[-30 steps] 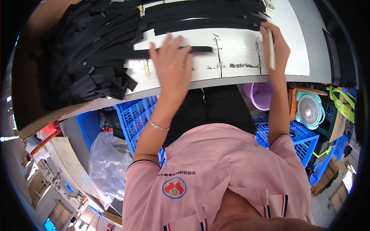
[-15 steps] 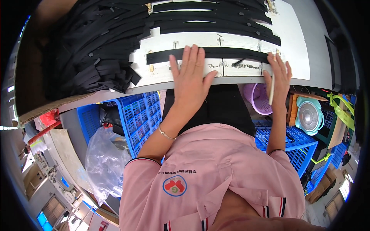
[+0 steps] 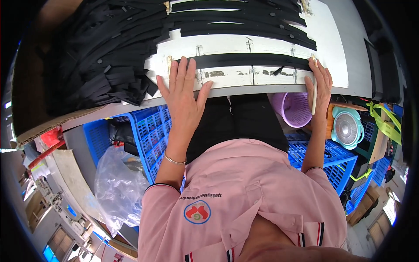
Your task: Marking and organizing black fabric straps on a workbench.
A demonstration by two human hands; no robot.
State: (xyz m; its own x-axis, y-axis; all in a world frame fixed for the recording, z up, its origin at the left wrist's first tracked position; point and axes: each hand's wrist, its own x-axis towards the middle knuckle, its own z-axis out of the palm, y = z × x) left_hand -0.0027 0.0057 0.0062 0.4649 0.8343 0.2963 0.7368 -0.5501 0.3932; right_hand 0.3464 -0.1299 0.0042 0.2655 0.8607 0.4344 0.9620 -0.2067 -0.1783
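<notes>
A single black fabric strip (image 3: pixel 244 60) lies straight across a white board (image 3: pixel 227 81) with dark marks. My left hand (image 3: pixel 182 89) rests flat with fingers spread; its fingertips cover the strip's left end. At the strip's right end, the fingertips of my right hand (image 3: pixel 322 83) touch down. A thin whitish pen-like stick (image 3: pixel 314 98) is held in that hand, against the palm side. Just below the strip lies a small dark scrap (image 3: pixel 278 70). More black strips (image 3: pixel 235 19) are laid in rows farther up the board.
A big heap of black strips (image 3: pixel 100 48) fills the left side of the table. Below the table edge stand blue plastic crates (image 3: pixel 150 137), a purple basket (image 3: pixel 297 111) and a turquoise fan-like object (image 3: pixel 348 126). A clear plastic bag (image 3: pixel 120 187) hangs at the left.
My left hand has slid left along the strip to its left end. My right hand has shifted slightly right, still with the stick. The strip sits a little farther right.
</notes>
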